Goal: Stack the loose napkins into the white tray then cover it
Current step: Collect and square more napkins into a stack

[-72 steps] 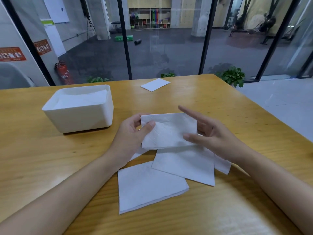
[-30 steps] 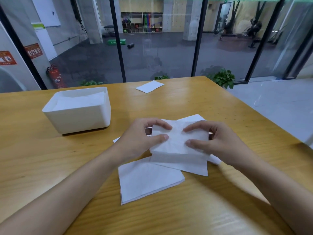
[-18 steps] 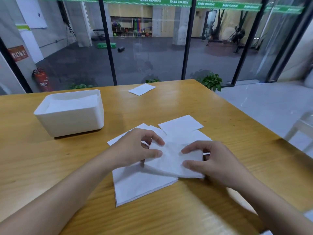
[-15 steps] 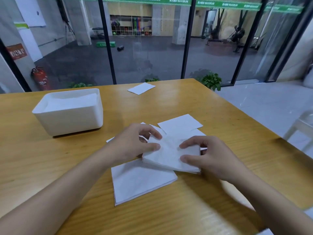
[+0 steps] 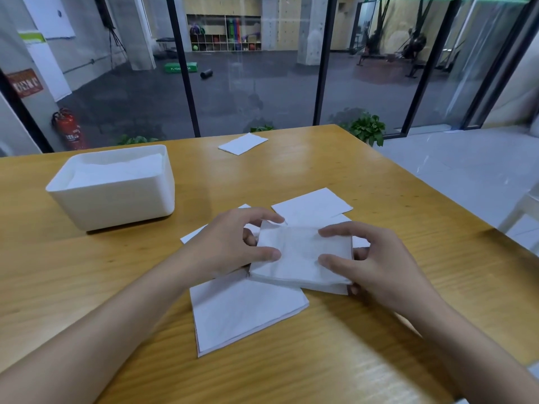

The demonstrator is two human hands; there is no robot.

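Head view looks down on a wide, yellow-brown wooden table (image 5: 379, 176) that fills the lower frame, with a dark-framed glass wall (image 5: 256, 83) behind its far edge.

At far left stands the white, round-cornered plastic tray (image 5: 116, 205), uncovered. White folded paper napkins (image 5: 116, 170) lie in it almost up to the rim; how many cannot be counted.

Nearest the viewer, a large flat white napkin (image 5: 245, 313) lies on the wood, its far edge tucked under what the hands hold. Another flat white napkin (image 5: 312, 204) lies just beyond the hands, and a small single napkin (image 5: 242, 143) sits well apart near the table's far edge.

Between the hands is a small, thick stack of white napkins (image 5: 300, 258), tilted slightly, its near edge over the large napkin.

The left hand (image 5: 224, 246) pinches the stack's left side: its thumb (image 5: 268, 254) presses on top and its curled fingers (image 5: 262, 215) arch over the far-left corner. The right hand (image 5: 376, 263) pinches the right side the same way, thumb (image 5: 329, 262) on top, index finger (image 5: 335, 230) bent onto the far edge. Its other fingers go under the stack and are mostly hidden.

A napkin corner (image 5: 192, 236) pokes out to the left from under the left hand; the rest is covered. Both forearms are cut off by the bottom of the frame.
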